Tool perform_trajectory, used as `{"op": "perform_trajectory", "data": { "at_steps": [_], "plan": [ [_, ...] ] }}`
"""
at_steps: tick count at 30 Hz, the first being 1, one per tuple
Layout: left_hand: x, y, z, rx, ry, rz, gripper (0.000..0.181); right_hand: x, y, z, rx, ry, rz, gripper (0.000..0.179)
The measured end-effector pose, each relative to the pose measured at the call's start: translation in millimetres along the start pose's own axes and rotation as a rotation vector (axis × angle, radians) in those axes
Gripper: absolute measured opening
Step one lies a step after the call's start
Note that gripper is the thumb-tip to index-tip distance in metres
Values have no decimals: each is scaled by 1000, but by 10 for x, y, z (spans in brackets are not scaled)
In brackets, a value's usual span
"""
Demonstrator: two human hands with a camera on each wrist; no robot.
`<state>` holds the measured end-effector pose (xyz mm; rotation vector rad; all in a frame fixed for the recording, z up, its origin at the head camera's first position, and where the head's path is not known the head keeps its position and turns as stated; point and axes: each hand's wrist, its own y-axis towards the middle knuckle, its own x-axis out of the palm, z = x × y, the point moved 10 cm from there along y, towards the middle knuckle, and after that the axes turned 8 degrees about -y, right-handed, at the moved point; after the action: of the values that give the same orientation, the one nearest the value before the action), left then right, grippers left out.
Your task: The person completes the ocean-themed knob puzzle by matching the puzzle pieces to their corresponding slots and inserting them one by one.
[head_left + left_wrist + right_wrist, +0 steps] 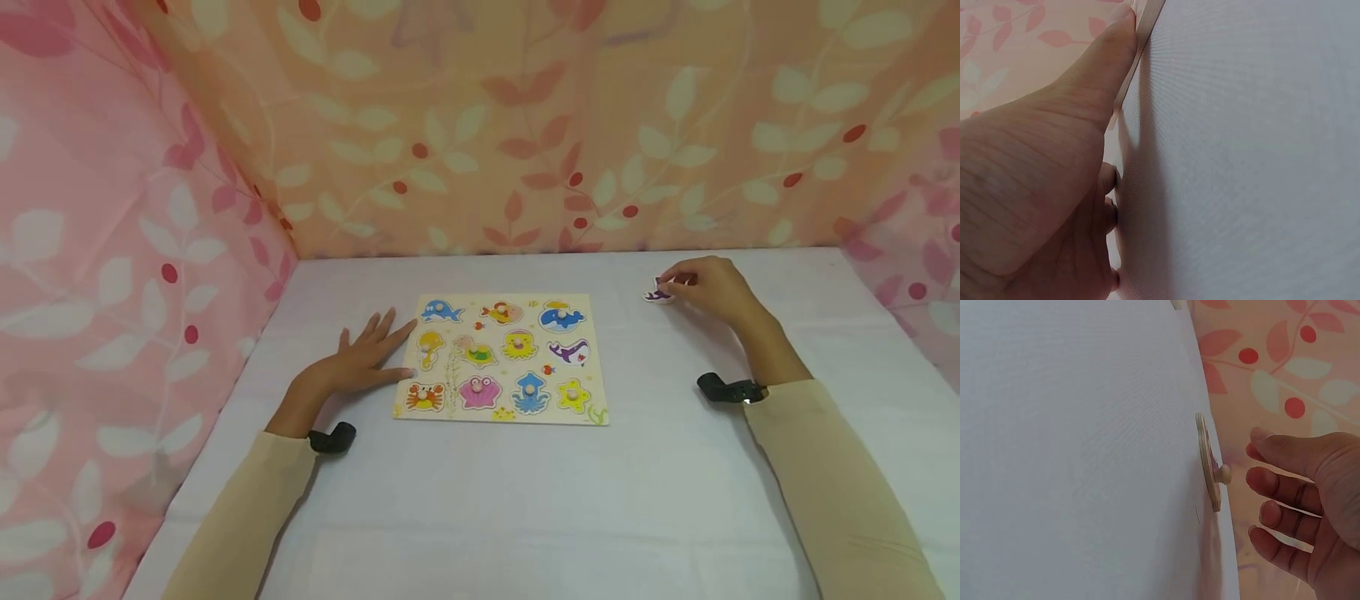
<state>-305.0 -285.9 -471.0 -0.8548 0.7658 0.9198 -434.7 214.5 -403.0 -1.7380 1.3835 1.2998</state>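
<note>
A wooden peg puzzle board (487, 416) lies on the white cloth, bearing several sea-animal pieces with round knobs. On the board's right side a purple whale picture (568, 352) shows no knob. My left hand (360, 360) is spread flat at the board's left edge, its thumb and forefinger touching that edge. Right of the board, a loose purple puzzle piece (1208, 464) lies on the cloth with its wooden knob (1224, 474) up. Over it hovers my right hand (708, 287), fingers slightly bent. The right wrist view shows a gap between the fingertips (1262, 479) and the knob.
A white cloth (510, 508) covers the table. Behind it hangs an orange leaf-patterned curtain (465, 200), with a pink one (97, 275) along the left side. Black wrist cameras sit on both wrists (333, 438).
</note>
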Motion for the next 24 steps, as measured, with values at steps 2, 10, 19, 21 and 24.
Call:
{"op": "perform_trajectory", "data": {
  "at_steps": [2, 10, 19, 21, 24],
  "plan": [
    [-17, 13, -5, 6, 4, 0, 92, -2, -9, 37, 27, -1, -4, 21],
    [-65, 46, -43, -1, 10, 1, 93, 38, 32, 126, 32, -36, -11, 25],
    [-51, 8, -37, -3, 9, -5, 92, 96, 36, 162, 35, -65, -34, 23],
    [-53, 0, -36, -2, 11, -6, 93, 101, 33, 164, 38, -64, -38, 22],
    [-57, -4, -35, -3, 10, -4, 93, 105, 30, 163, 42, -68, -50, 20]
  ]
}}
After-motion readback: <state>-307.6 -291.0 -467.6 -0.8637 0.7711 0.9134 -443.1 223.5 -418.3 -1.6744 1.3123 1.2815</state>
